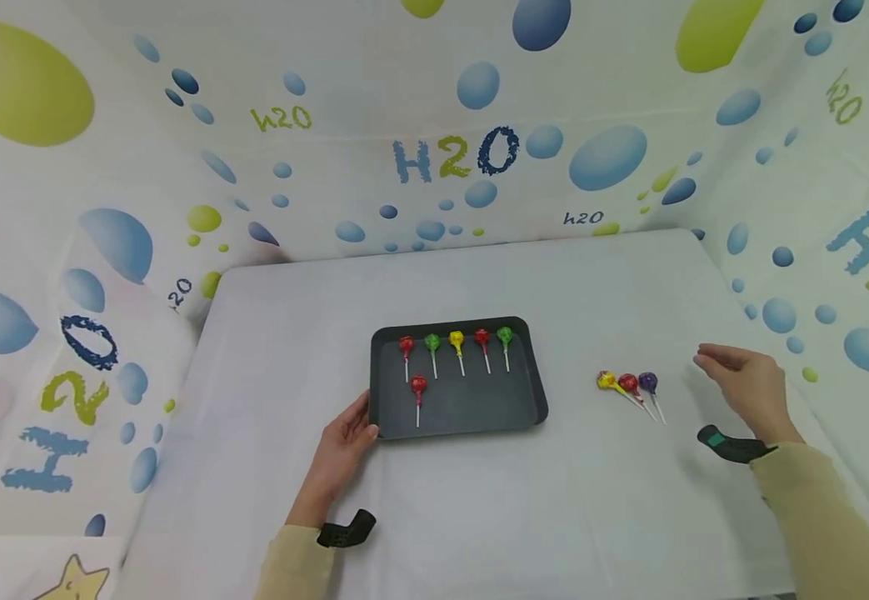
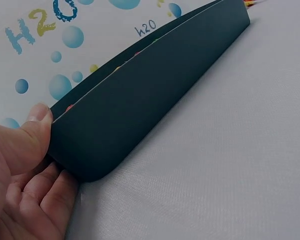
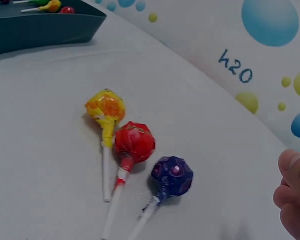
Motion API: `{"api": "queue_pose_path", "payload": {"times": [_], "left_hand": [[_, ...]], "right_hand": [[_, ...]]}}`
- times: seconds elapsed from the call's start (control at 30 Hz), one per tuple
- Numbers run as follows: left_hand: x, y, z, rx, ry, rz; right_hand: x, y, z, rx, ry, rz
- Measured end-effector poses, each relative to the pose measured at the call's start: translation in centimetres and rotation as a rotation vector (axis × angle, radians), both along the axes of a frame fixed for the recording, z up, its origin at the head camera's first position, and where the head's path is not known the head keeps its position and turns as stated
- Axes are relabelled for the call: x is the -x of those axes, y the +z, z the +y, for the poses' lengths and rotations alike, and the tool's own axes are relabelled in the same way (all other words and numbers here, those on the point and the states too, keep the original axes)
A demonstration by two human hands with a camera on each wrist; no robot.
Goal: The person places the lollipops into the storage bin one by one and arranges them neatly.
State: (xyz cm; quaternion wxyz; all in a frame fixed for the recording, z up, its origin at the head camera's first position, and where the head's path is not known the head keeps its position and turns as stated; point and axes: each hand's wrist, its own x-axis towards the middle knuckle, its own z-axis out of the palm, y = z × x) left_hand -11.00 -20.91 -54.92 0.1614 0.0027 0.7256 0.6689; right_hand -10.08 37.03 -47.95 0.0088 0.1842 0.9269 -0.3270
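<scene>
My left hand [image 1: 342, 437] grips the dark tray [image 1: 479, 410] at its near left corner, thumb [image 2: 37, 120] at the rim and fingers low against the side and underneath. Several lollipops lie in the tray: a back row of red, green and yellow ones, and one red lollipop [image 1: 418, 385] in front at the left. To the right of the tray, a yellow lollipop [image 3: 106, 106], a red lollipop [image 3: 134, 142] and a purple lollipop [image 3: 172, 176] lie close together on the cloth. Beyond them to the right, my right hand [image 1: 752, 387] hovers with loosely bent fingers, holding nothing.
A white cloth [image 1: 277, 350] covers the table. Behind and at both sides hangs a white sheet [image 1: 344, 183] printed with blue and green bubbles and H2O lettering. Each wrist wears a black band, such as the right wristband [image 1: 737, 447].
</scene>
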Motion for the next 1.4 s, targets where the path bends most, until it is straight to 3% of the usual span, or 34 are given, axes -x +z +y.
{"api": "queue_pose_path", "payload": {"times": [0.37, 0.53, 0.97, 1.27, 1.4], "left_hand": [[-0.1, -0.1, 0.0, -0.030, 0.003, -0.010], [0.0, 0.0, 0.1, -0.030, 0.015, -0.008], [-0.1, 0.2, 0.0, -0.045, 0.012, -0.018], [-0.2, 0.3, 0.1, -0.018, 0.008, -0.015], [-0.1, 0.3, 0.0, -0.014, 0.009, -0.012]], "right_hand": [[0.3, -2.2, -3.0, 0.052, 0.125, -0.109], [0.3, -2.3, -3.8, 0.058, 0.132, -0.156], [0.3, -2.3, -4.2, -0.063, 0.244, -0.137], [0.1, -2.1, -4.0, -0.065, 0.218, -0.131], [0.2, -1.7, -3.9, -0.067, 0.206, -0.087]]}}
